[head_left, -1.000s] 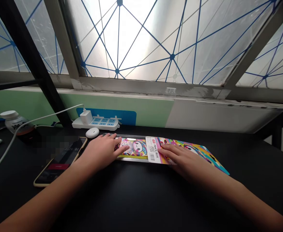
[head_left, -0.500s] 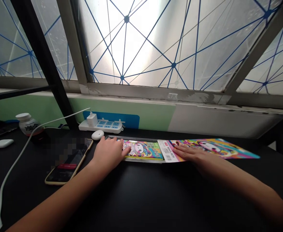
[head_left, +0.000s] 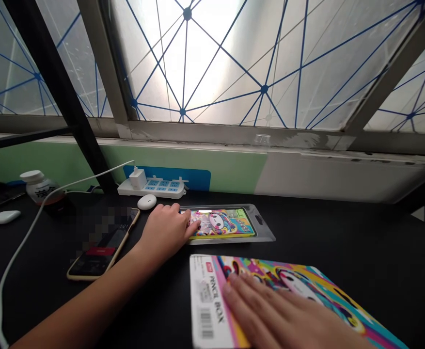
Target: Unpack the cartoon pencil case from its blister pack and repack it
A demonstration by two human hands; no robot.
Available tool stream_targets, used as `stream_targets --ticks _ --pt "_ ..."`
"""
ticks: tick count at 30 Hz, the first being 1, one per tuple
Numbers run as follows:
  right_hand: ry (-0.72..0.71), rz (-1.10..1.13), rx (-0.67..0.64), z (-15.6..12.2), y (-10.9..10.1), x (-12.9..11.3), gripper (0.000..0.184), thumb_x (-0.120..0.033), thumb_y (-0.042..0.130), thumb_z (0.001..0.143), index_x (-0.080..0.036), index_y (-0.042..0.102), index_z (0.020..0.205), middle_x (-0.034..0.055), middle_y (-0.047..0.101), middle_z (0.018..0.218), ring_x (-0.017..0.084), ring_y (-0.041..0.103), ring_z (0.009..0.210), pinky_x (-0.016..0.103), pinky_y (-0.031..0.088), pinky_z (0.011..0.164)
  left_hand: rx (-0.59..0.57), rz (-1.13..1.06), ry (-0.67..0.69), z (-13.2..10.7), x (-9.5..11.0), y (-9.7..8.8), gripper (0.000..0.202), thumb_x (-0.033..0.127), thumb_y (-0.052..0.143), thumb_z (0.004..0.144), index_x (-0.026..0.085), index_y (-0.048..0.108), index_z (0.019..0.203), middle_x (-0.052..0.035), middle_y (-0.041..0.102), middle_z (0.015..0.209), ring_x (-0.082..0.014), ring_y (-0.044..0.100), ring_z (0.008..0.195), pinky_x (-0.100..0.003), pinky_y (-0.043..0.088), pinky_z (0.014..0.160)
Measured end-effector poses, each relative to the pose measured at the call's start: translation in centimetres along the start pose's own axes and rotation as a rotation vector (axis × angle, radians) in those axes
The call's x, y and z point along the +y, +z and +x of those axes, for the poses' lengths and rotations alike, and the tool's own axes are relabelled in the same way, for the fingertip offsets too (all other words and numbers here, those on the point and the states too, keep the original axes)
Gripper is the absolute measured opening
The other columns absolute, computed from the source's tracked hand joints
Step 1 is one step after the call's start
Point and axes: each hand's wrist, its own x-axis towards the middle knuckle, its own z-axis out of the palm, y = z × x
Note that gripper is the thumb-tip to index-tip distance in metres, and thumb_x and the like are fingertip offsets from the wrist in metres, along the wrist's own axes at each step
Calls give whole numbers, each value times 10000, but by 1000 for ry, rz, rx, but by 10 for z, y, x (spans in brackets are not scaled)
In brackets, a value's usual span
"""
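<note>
A colourful cartoon pencil box (head_left: 230, 222) lies in a clear plastic blister tray (head_left: 265, 230) on the black desk. My left hand (head_left: 168, 222) covers the left end of both, its thumb on the pencil box and the other fingers curled over the edge. Nearer to me, my right hand (head_left: 281, 310) has a printed backing card (head_left: 203, 295) marked "PENCIL BOX", with a barcode at its left edge. The fingers lie along the card's top face; the right thumb is hidden. Card and tray are apart.
Left of my left hand lies a phone (head_left: 105, 252) in a light-edged case. Behind it are a round white case (head_left: 147, 202) and a white power strip (head_left: 165, 188) with a plugged-in charger. A white cable (head_left: 26, 247) runs down the left side, near a bottle (head_left: 39, 186).
My right hand has drawn the card off the tray's right part and toward me, uncovering that end. My left hand has stayed nearly in place on the pencil box.
</note>
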Motion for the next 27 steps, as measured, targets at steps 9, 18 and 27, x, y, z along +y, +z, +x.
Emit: stream_targets --ticks 9,18,27 --pt "87 186 -97 54 82 -7 490 -316 372 1019 -58 527 1405 197 591 1396 344 584 1256 469 535 964 107 -170 37 0 2 14 363 471 454 1000 272 718 1150 -103 673 1076 -274 605 966 -361 464 800" --pt "141 374 -41 56 77 3 335 -347 442 1018 -168 630 1231 101 696 1230 258 599 1161 406 474 987 96 -244 32 0 -3 14 431 545 456 982 272 683 1227 -111 641 1177 -300 568 1021 -420 461 863" --pt "480 167 -143 43 54 88 287 -381 510 983 -159 689 1017 112 648 929 251 606 843 371 491 723 88 -237 30 2 -4 16 406 500 437 990 275 664 1241 -107 627 1189 -302 552 1060 -431 442 891"
